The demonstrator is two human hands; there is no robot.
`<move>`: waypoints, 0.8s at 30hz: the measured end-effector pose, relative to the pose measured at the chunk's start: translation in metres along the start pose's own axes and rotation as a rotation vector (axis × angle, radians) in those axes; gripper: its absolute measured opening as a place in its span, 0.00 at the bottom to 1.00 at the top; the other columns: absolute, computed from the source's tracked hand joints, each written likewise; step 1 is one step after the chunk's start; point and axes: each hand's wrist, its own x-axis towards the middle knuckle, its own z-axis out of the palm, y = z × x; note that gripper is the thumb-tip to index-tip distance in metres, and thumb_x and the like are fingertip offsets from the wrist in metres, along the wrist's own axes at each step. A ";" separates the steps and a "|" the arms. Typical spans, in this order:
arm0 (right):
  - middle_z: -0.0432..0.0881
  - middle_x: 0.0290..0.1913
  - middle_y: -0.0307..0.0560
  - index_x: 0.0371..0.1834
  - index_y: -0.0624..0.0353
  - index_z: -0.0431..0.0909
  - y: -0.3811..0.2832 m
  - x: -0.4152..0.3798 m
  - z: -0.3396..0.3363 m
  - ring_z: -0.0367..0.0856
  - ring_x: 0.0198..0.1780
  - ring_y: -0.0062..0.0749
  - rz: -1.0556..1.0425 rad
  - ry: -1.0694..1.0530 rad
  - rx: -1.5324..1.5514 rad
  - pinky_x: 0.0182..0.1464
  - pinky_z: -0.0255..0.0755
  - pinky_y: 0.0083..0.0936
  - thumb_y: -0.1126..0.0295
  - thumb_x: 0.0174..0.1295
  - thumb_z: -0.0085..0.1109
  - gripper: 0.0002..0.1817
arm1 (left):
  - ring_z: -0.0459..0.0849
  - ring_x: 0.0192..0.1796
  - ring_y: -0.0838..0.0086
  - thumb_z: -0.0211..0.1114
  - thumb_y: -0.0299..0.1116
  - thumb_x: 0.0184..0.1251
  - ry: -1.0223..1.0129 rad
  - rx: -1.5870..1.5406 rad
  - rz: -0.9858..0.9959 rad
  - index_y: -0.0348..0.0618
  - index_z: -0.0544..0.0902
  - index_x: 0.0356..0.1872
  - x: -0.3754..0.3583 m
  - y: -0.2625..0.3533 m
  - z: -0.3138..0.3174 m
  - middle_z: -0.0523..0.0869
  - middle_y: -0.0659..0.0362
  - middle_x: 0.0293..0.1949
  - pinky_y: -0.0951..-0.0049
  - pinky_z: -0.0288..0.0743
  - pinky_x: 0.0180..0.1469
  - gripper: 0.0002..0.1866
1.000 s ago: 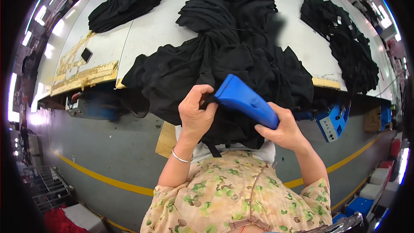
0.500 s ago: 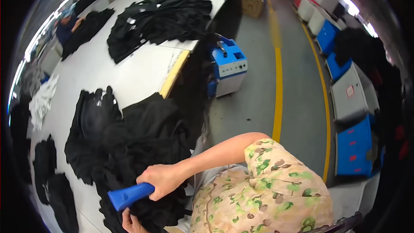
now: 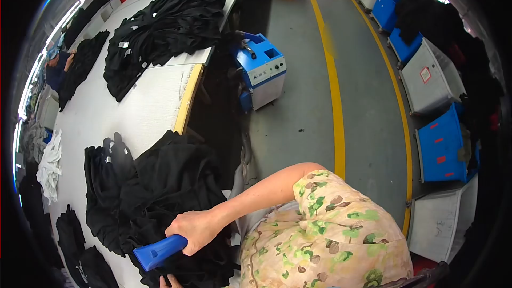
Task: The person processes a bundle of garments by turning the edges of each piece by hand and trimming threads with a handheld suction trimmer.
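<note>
In my right hand (image 3: 194, 230) is a blue handheld tool (image 3: 160, 252) with a wide, flattened front end, its handle wrapped by my closed fingers. The tool points left and down over a heap of black garments (image 3: 170, 173) along the near side of the table. Below its front end, at the bottom edge, my left hand (image 3: 172, 281) shows only its fingertips, which grip the cloth of a black garment (image 3: 205, 269). Most of that hand is cut off by the frame.
The white table (image 3: 152, 93) carries another black garment pile (image 3: 165, 24) farther off and white cloth (image 3: 49, 165) at left. A co-worker (image 3: 56, 72) handles dark cloth across it. A blue-and-white machine (image 3: 264, 72) stands beside the table; bins (image 3: 445, 146) line the aisle's right side.
The view has shifted, moving the table and machine in the frame. My right hand still holds the blue tool over the garments. Less of my left hand shows at the bottom edge.
</note>
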 end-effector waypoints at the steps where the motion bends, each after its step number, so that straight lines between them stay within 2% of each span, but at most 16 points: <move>1: 0.84 0.29 0.57 0.39 0.70 0.79 0.002 -0.002 -0.001 0.85 0.35 0.52 -0.005 0.018 0.005 0.41 0.77 0.41 0.68 0.46 0.67 0.19 | 0.80 0.40 0.79 0.61 0.26 0.72 0.004 -0.005 -0.015 0.37 0.80 0.56 0.001 0.000 0.005 0.84 0.60 0.44 0.80 0.75 0.42 0.14; 5: 0.85 0.29 0.59 0.36 0.69 0.82 0.005 0.001 0.003 0.87 0.35 0.51 0.010 0.103 0.045 0.40 0.77 0.39 0.71 0.43 0.69 0.17 | 0.79 0.38 0.80 0.61 0.26 0.72 0.007 -0.013 -0.043 0.37 0.80 0.56 0.002 -0.003 -0.002 0.83 0.61 0.42 0.80 0.74 0.41 0.14; 8: 0.84 0.30 0.58 0.40 0.70 0.80 0.010 0.002 0.003 0.86 0.36 0.52 -0.004 0.080 0.024 0.42 0.77 0.41 0.69 0.46 0.67 0.19 | 0.78 0.37 0.80 0.61 0.27 0.72 0.010 -0.013 -0.056 0.37 0.81 0.55 0.001 -0.002 -0.002 0.83 0.61 0.41 0.80 0.73 0.39 0.14; 11: 0.85 0.29 0.59 0.35 0.69 0.82 0.009 0.002 0.003 0.86 0.36 0.52 0.000 0.125 0.048 0.40 0.77 0.40 0.71 0.42 0.69 0.17 | 0.78 0.36 0.80 0.62 0.27 0.71 0.009 -0.015 -0.069 0.38 0.81 0.55 0.000 0.000 -0.002 0.83 0.62 0.40 0.81 0.73 0.38 0.14; 24: 0.85 0.31 0.61 0.36 0.71 0.82 0.018 -0.001 -0.002 0.86 0.37 0.54 -0.007 0.168 0.025 0.41 0.78 0.40 0.70 0.43 0.69 0.18 | 0.75 0.31 0.82 0.63 0.30 0.71 -0.016 -0.020 -0.144 0.39 0.81 0.53 0.006 -0.002 0.008 0.83 0.64 0.36 0.82 0.70 0.33 0.13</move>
